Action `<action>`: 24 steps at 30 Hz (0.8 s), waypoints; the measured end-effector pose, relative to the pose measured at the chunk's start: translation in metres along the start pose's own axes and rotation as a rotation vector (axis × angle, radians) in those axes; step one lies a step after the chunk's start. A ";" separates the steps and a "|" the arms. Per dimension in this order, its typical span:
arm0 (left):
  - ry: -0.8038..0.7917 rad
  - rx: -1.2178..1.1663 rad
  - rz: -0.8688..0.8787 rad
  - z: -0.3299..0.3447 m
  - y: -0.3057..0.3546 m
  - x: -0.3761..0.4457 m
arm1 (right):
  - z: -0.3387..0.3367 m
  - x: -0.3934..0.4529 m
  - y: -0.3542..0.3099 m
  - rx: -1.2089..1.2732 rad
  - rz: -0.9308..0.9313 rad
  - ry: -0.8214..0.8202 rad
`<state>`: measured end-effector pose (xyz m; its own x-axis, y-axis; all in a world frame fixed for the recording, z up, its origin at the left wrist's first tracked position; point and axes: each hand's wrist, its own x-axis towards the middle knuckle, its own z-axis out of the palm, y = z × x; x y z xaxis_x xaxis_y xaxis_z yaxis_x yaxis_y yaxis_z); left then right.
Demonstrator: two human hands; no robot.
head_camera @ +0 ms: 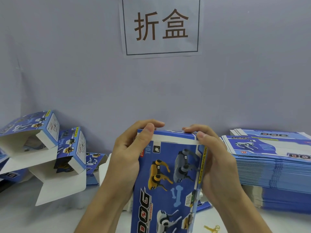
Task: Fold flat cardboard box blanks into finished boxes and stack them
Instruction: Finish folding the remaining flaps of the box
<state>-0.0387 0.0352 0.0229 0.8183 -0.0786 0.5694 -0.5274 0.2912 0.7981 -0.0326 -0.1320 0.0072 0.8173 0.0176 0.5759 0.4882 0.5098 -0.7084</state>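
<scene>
At the lower centre of the frame, we hold a blue box [168, 174] upright, our left hand [129, 158] and right hand [212, 157] curled round its sides, thumbs on the top flap. We judge we are closing that end; next it needs tucking in, then the box joins the folded boxes [50, 148] at left.

Left hand [127, 153], right hand [213, 158] bare; forearms unsleeved; no rings.
</scene>
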 end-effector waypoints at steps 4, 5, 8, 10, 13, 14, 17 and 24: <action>0.004 0.044 -0.008 0.003 0.001 0.001 | -0.002 0.000 0.000 0.012 0.006 0.007; 0.008 0.052 -0.007 0.004 0.001 0.001 | -0.003 0.000 0.000 0.017 0.010 0.009; 0.005 0.058 -0.024 0.005 0.004 0.002 | -0.003 0.000 0.000 0.017 0.012 0.015; -0.007 0.066 -0.026 0.003 0.006 0.003 | -0.003 0.001 0.000 0.011 0.005 0.018; 0.006 0.089 0.023 0.003 0.002 0.001 | -0.002 0.001 0.000 -0.016 -0.022 0.026; 0.013 0.084 0.042 0.004 -0.001 0.000 | -0.001 0.000 0.001 -0.028 -0.030 0.030; 0.000 0.050 0.080 0.002 -0.004 -0.001 | 0.000 0.000 0.001 -0.037 -0.043 0.031; -0.002 0.076 0.035 0.000 0.002 -0.002 | -0.005 -0.001 -0.004 -0.048 0.054 -0.028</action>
<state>-0.0412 0.0360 0.0234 0.7988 -0.0713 0.5973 -0.5715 0.2201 0.7905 -0.0340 -0.1383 0.0077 0.8343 0.0689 0.5469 0.4581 0.4652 -0.7574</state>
